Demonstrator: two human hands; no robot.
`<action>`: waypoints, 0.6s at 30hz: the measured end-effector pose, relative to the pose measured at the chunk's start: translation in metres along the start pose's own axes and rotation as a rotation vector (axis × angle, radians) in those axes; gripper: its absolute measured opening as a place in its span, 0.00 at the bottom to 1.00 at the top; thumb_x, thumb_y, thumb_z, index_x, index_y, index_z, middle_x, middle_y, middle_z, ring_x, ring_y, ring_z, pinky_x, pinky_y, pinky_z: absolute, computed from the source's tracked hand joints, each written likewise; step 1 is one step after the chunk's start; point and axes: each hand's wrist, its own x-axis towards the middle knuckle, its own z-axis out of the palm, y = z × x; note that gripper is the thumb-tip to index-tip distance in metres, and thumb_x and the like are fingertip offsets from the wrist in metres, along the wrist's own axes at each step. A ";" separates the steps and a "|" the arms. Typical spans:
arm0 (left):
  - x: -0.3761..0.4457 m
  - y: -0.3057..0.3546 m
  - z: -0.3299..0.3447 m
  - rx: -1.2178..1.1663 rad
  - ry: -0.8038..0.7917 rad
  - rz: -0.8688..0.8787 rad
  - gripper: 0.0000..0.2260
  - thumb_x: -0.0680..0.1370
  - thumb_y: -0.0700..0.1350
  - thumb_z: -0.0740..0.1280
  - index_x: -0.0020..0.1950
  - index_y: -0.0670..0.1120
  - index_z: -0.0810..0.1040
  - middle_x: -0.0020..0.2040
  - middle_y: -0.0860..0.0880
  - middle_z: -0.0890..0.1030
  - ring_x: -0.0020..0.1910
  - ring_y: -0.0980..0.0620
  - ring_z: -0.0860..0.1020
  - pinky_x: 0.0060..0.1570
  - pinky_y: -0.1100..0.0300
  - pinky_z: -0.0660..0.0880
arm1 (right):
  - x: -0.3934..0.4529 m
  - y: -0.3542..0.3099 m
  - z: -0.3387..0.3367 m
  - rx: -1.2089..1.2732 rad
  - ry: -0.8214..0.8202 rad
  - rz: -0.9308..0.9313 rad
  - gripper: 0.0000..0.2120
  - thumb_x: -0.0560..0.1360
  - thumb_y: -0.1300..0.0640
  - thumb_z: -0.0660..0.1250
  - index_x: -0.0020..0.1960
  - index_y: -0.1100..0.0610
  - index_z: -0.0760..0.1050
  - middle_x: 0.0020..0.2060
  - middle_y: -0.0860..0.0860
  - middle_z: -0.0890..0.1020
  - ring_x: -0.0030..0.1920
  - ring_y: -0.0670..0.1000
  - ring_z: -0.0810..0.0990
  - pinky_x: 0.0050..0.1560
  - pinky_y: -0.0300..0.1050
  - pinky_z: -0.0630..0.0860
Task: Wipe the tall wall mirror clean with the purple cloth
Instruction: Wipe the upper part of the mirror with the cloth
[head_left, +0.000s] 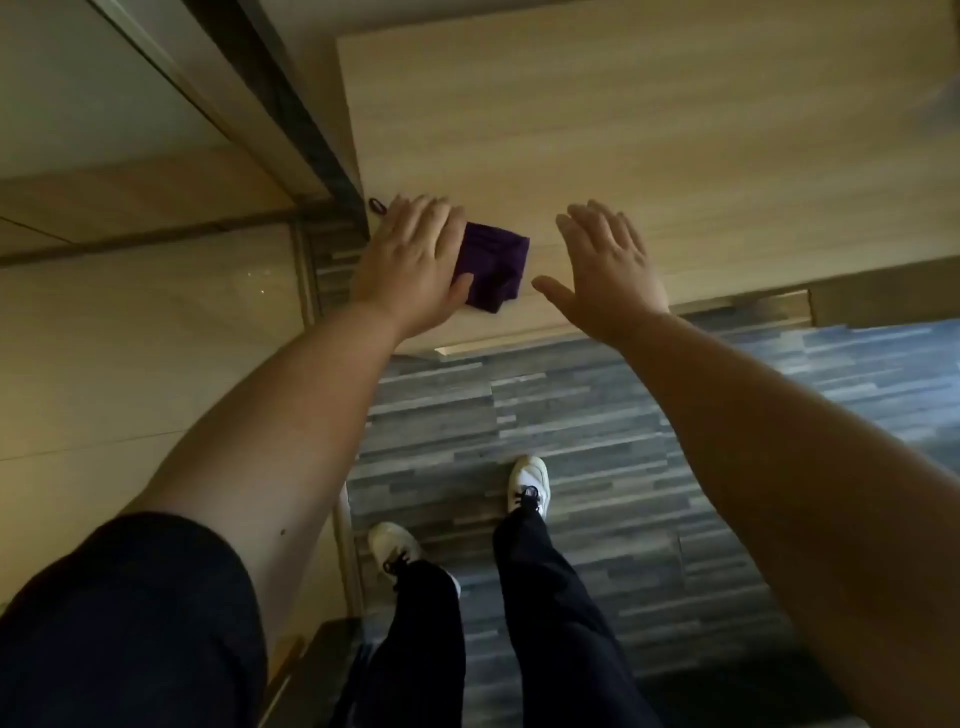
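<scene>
The left hand (410, 265) lies flat on a folded dark purple cloth (493, 273), pinning it to a pale wood-grain surface (649, 130), likely to gather it. At three o'clock, the right hand (605, 270) hovers spread, empty. No mirror is identifiable.

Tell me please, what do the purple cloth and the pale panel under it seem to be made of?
The purple cloth looks like soft matte fabric: it is folded and creased under the left hand. The pale panel looks like light wood or wood-print laminate, smooth with faint grain streaks; which of the two, I cannot tell.
</scene>
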 end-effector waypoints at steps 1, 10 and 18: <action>0.003 0.001 0.009 0.012 -0.014 0.010 0.30 0.80 0.56 0.62 0.75 0.37 0.62 0.73 0.37 0.66 0.73 0.38 0.62 0.77 0.42 0.53 | 0.002 0.001 0.008 -0.002 -0.001 -0.002 0.35 0.80 0.38 0.59 0.78 0.59 0.56 0.78 0.57 0.60 0.79 0.57 0.52 0.79 0.53 0.45; 0.026 0.003 0.060 0.065 -0.173 0.091 0.35 0.82 0.61 0.51 0.80 0.41 0.47 0.81 0.42 0.49 0.80 0.44 0.44 0.78 0.47 0.41 | 0.010 0.016 0.046 -0.029 -0.003 0.007 0.35 0.80 0.38 0.57 0.78 0.59 0.57 0.78 0.56 0.60 0.79 0.56 0.52 0.79 0.52 0.44; 0.026 0.000 0.069 0.027 -0.100 0.130 0.31 0.81 0.60 0.54 0.78 0.41 0.58 0.74 0.40 0.63 0.72 0.39 0.61 0.74 0.44 0.57 | 0.013 0.016 0.062 -0.001 0.031 0.009 0.33 0.81 0.39 0.56 0.78 0.59 0.58 0.78 0.56 0.60 0.79 0.55 0.52 0.79 0.51 0.44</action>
